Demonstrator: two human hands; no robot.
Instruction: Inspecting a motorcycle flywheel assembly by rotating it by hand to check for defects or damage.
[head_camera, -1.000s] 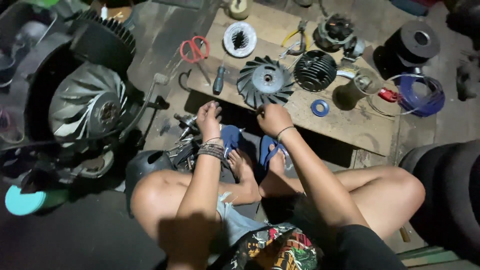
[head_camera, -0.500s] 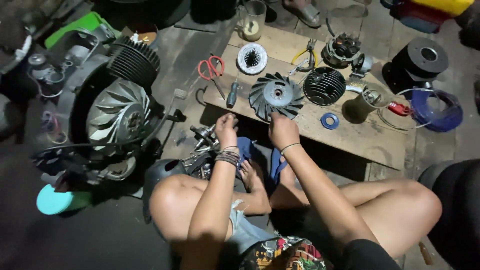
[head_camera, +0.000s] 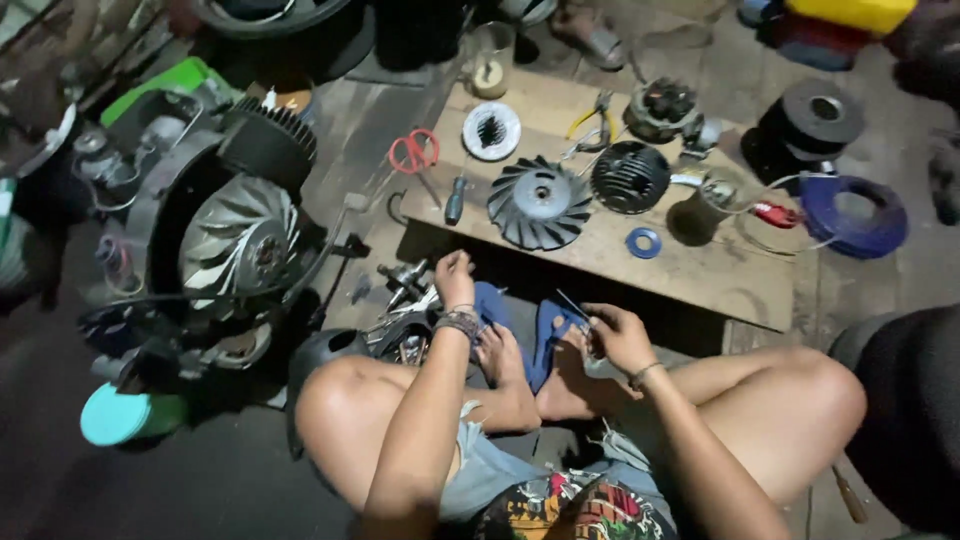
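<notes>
Beside metal parts (head_camera: 405, 300), left hand (head_camera: 455, 280)

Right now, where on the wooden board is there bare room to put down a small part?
The wooden board is bare along its near edge, below the blue ring, and at its near right corner. A smaller free patch lies between the red scissors and the fan wheel. The far right part, around the finned cylinder and pliers, is crowded.

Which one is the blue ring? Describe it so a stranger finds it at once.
Start at the wooden board lying in front of the seated person. Near its front edge, right of the grey finned fan wheel, lies the blue ring. It alone is small, flat and blue.
</notes>
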